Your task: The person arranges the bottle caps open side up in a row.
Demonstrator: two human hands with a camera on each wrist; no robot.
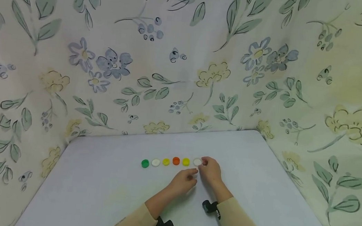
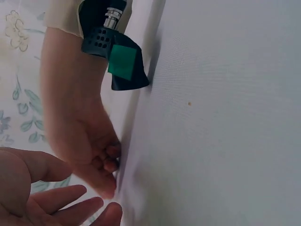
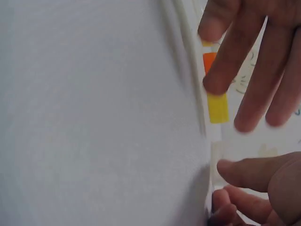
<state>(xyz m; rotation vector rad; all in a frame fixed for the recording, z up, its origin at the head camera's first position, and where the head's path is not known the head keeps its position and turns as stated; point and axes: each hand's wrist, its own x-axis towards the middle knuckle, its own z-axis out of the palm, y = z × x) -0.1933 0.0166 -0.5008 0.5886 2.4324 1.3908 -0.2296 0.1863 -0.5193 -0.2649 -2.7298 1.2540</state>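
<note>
A row of 6 bottle caps lies across the middle of the pale worktop (image 1: 101, 191): from the left a green cap (image 1: 145, 163), a white cap (image 1: 155, 162), a yellow cap (image 1: 166, 162), an orange cap (image 1: 176, 160), a second yellow cap (image 1: 186, 161) and, at the right end, another white cap (image 1: 197, 162). Each sits just beside its neighbour. Floral cloth (image 1: 184, 58) hangs behind and to both sides of the worktop. Nothing stands between the hands and the row.

The right hand (image 1: 210, 170) rests on the worktop at the right end of the row, its fingertips curled at the end white cap; in the head view something reddish shows at the fingertips, too small to tell what. Whether the fingers pinch the cap or only touch it, I cannot tell. The left hand (image 1: 184, 181) lies just beside the right, nearer the person, fingers loosely extended and holding nothing, near the second yellow cap. Both sleeves (image 1: 239, 220) reach in from the bottom edge, each wrist bearing a black camera mount (image 1: 209, 207).
</note>
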